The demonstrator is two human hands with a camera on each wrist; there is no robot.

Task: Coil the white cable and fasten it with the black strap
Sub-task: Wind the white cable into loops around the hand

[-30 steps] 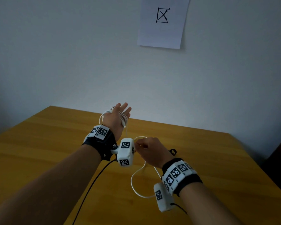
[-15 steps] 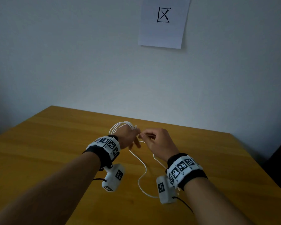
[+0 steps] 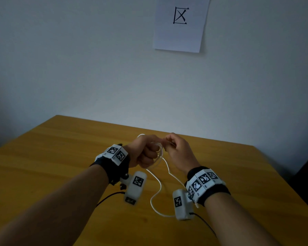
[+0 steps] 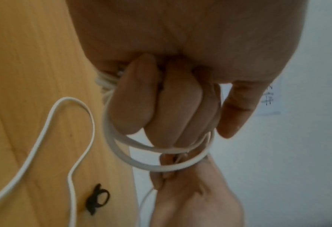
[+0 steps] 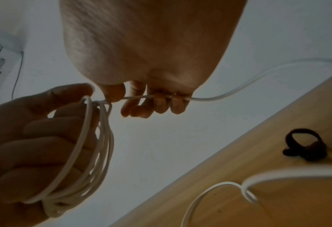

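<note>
The white cable (image 3: 158,192) is partly wound in several loops (image 5: 95,153) round the curled fingers of my left hand (image 3: 144,153), which grips the coil (image 4: 167,168) above the table. My right hand (image 3: 178,151) is right beside it and pinches the strand (image 5: 137,97) that leads into the coil. The rest of the cable hangs down in a loose curve onto the table between my wrists. The black strap (image 4: 97,199) lies in a small loop on the table under my hands (image 5: 306,147). In the head view the strap is hidden.
The wooden table (image 3: 43,157) ends at a white wall, with its far edge just beyond my hands. A sheet of paper (image 3: 180,23) with a drawn figure hangs on the wall. Thin black leads (image 3: 108,197) trail from the wrist cameras.
My left hand has turned from raised with straight fingers to curled round the coil. My right hand has moved up against it with the strand, and the loose loop has shortened.
</note>
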